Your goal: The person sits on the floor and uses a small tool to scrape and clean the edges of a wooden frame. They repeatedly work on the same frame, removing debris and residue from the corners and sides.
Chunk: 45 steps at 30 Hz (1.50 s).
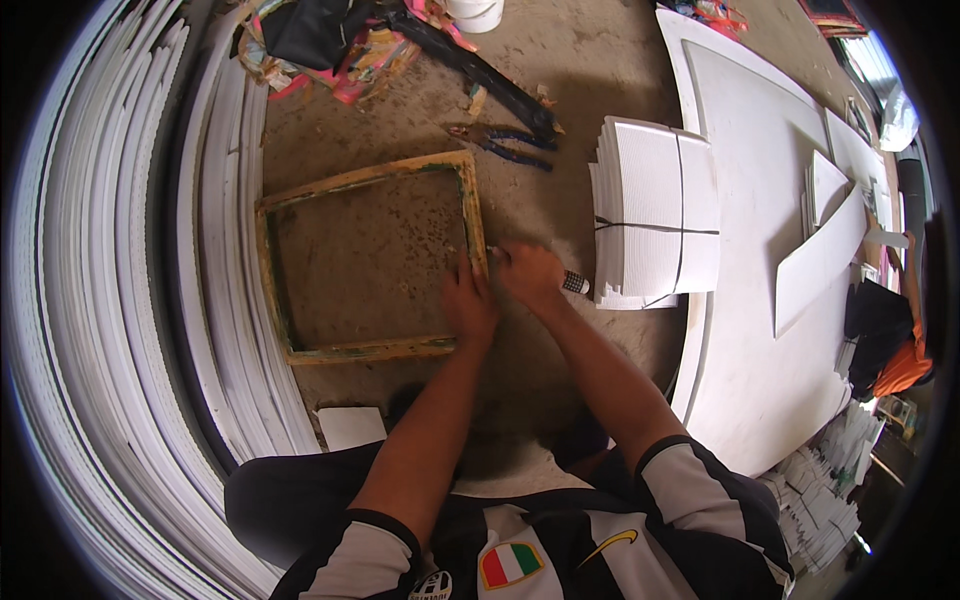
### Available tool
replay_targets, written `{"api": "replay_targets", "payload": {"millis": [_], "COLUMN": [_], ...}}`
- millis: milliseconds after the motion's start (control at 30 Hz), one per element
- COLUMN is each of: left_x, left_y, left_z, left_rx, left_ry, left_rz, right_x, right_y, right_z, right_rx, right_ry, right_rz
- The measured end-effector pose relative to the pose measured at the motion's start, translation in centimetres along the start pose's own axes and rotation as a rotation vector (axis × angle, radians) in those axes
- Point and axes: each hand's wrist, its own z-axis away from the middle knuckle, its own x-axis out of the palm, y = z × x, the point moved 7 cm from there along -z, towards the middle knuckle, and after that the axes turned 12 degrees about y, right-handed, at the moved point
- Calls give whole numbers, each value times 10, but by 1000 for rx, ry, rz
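Note:
A rectangular wooden frame (365,348), worn yellow with green traces, lies on the brown floor. My left hand (469,298) is closed around its right side bar, toward the near corner. Just right of that bar is my right hand (532,272), closed on a hand tool (576,283). The tool's black-and-white patterned handle end sticks out toward me, and its working end, at the bar, is mostly hidden by my fingers. Beyond the frame lies a pair of pliers (505,143) with dark blue handles.
A strapped bundle of white sheets (655,215) stands right of my hands, beside a large white panel (770,370). Tall stacks of white boards (225,260) line the left. A long black bar (480,75), tangled scraps (370,70) and a white bucket (476,14) lie beyond.

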Motion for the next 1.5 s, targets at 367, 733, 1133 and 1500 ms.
{"api": "replay_targets", "payload": {"millis": [367,733,1133,1500], "left_x": [2,7,2,12], "left_y": [-2,-8,0,-9], "left_z": [0,1,-3,1], "left_rx": [143,107,101,74], "left_ry": [136,107,82,105], "left_rz": [-103,-83,-86,37], "right_x": [6,5,2,3], "right_y": [-2,-10,-10,-15], "right_z": [-4,-2,-7,-12], "right_rx": [-110,-169,-156,-168], "right_ry": [-8,-21,-7,-153], "right_rz": [-13,20,6,66]}}
